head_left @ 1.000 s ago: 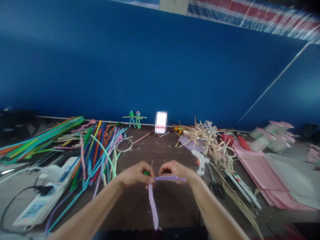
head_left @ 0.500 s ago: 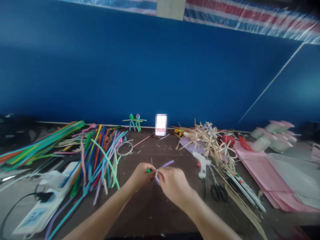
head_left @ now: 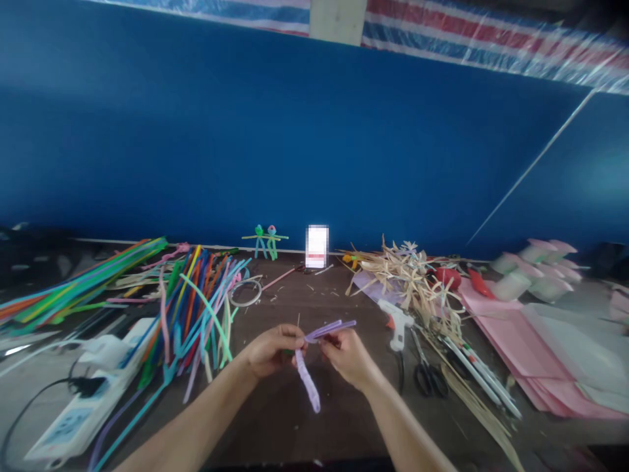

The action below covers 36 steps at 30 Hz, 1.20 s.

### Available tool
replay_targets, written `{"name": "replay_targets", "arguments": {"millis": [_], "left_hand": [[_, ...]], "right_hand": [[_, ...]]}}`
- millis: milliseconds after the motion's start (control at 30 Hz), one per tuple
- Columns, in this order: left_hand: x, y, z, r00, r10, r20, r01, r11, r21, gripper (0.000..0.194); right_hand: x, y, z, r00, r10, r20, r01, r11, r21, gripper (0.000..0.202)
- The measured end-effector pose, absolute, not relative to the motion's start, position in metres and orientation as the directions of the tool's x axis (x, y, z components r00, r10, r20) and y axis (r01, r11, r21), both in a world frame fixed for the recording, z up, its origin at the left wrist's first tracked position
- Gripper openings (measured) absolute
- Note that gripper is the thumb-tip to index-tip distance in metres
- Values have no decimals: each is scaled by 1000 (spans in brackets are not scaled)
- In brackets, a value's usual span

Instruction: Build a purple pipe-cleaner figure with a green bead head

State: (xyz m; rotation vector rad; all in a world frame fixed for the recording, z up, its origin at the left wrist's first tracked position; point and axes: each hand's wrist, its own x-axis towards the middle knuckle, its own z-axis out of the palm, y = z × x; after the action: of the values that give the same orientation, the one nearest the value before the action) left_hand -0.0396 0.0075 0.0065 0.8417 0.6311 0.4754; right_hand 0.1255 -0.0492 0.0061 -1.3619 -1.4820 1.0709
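partly hidden purple stems [head_left: 307,380], pixelated screen [head_left: 317,246]

Lilac strip [head_left: 308,383] in left grip [head_left: 274,349], right grip [head_left: 348,357] close beside, above dark table [head_left: 268,423].

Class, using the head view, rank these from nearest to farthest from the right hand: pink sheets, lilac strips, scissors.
1. Lilac strips, right at the right hand.
2. Scissors, to its right.
3. Pink sheets, farther right, beyond the scissors.
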Motion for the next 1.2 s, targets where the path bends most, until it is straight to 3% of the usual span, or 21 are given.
{"name": "replay_targets", "arguments": {"millis": [133, 233, 300, 367, 433, 500, 600, 733, 833, 933, 1033, 1200], "left_hand": [[-38, 11, 1, 810, 527, -258, -157, 618, 770, 13], [-37, 16, 8, 867, 410, -284, 32, 521, 853, 10], [-35, 20, 15, 858, 380, -347, 206, 364, 908, 10], [-34, 23, 20, 797, 470, -380, 319, 206, 925, 10], [-32, 24, 20, 706, 619, -344, 351, 116, 929, 11], [-31, 25, 16, 628, 722, -291, 339, 82, 937, 15], [-32, 27, 8, 573, 777, -262, 313, 88, 946, 19], [-34, 28, 9, 514, 794, -324, 181, 269, 946, 19], [-35, 26, 13, 544, 740, -395, 49, 442, 895, 18], [-37, 25, 17, 613, 681, -402, 7, 504, 864, 17], [-41, 27, 23, 665, 644, -379, 60, 459, 886, 14], [-46, 33, 38, 790, 518, -328, 263, 197, 944, 11]], "right_hand": [[134, -41, 5, -230, 963, -139, 65, -127, -990, 16], [144, -32, 15, -424, 881, -207, 163, -151, -975, 18], [149, -26, 25, -410, 884, -225, 261, -123, -957, 14], [149, -24, 36, -310, 933, -183, 413, -41, -910, 9], [144, -28, 45, -189, 981, -51, 596, 74, -800, 8], [136, -38, 50, -113, 989, 97, 726, 148, -672, 9], [125, -53, 49, -75, 983, 167, 791, 161, -591, 13], [119, -60, 28, -31, 985, 169, 701, 142, -699, 12], [117, -54, 9, -30, 993, 114, 511, 114, -852, 15], [120, -47, -3, -69, 998, 11, 318, 33, -948, 20], [133, -38, 0, -214, 962, -170, 240, -116, -964, 19], [156, -17, 21, -428, 860, -276, 273, -168, -947, 17]]}}
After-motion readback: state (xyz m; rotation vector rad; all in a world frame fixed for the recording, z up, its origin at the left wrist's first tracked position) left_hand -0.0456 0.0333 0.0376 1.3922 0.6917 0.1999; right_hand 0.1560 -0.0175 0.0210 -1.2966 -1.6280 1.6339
